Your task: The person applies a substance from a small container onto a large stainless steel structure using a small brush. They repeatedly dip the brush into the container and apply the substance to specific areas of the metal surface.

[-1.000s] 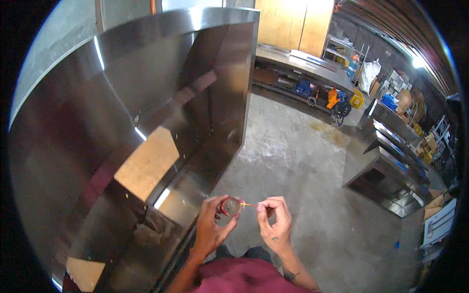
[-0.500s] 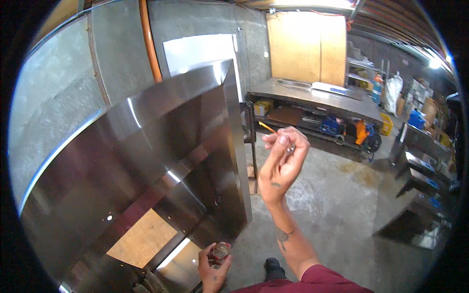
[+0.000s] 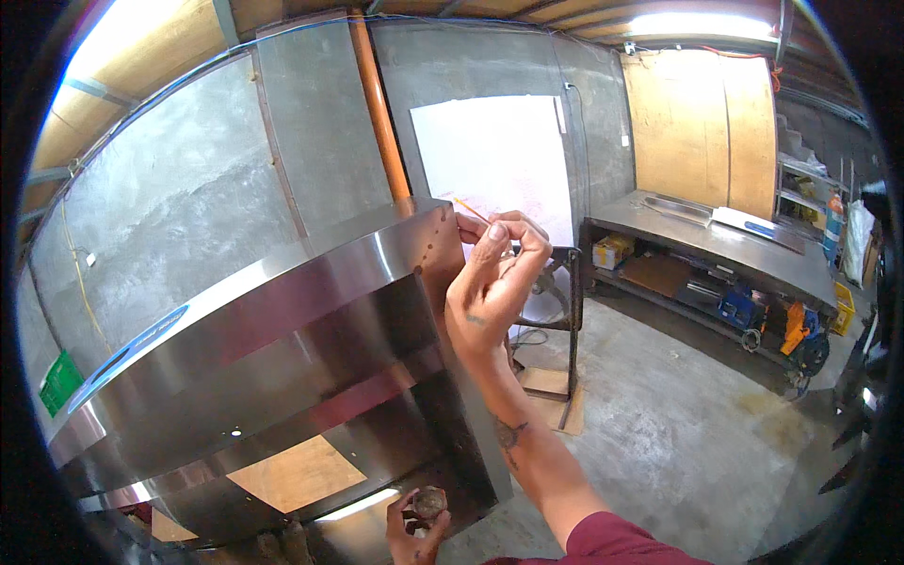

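My right hand (image 3: 499, 273) is raised with its fingers pinched on a thin yellow-orange stick (image 3: 470, 209), whose free end points up and left. The hand is just right of the top corner of a large stainless steel box-like unit (image 3: 311, 306), on which a few dark reddish spots (image 3: 426, 254) show. I cannot tell whether the stick touches the metal. Low down in front of the unit, my left hand (image 3: 412, 541) is closed round a small round jar (image 3: 430, 502). The jar's rim faces up; its contents are unclear.
A metal workbench (image 3: 697, 221) with boxes and tools on its lower shelf stands at the back right. Behind the unit a white sheet (image 3: 494, 151) leans by an orange pipe (image 3: 377, 104). A dark metal frame (image 3: 573, 330) stands on the concrete floor (image 3: 659, 424) beyond my right forearm.
The view has swung left and up, showing more wall and the unit's top. My right hand with the stick has come close to the unit's top corner; my left hand still holds the jar.
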The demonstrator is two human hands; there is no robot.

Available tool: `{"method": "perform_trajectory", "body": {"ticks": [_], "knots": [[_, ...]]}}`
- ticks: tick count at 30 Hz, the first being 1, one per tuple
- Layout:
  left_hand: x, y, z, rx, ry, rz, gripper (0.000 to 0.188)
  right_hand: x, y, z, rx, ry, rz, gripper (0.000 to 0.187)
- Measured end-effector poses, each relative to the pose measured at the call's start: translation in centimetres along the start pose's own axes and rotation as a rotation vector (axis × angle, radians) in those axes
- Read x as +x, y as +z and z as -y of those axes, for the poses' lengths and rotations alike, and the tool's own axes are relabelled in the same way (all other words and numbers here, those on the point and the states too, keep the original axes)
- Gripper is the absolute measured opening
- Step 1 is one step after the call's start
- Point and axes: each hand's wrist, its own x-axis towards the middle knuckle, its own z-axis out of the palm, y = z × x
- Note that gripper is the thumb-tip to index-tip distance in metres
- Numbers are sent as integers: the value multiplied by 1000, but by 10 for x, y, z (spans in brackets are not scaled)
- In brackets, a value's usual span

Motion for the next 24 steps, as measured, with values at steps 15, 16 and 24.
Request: {"method": "perform_trajectory", "body": {"ticks": [15,16,24], "knots": [[-12,13,-7,171,5,-104,71,-1,-7,3,-82,-7,24,14],[-11,14,-11,189,13,-112,65,-2,-7,4,-97,1,17,13],[-16,16,-18,162,17,-114,67,0,-4,10,-60,33,1,11]]}}
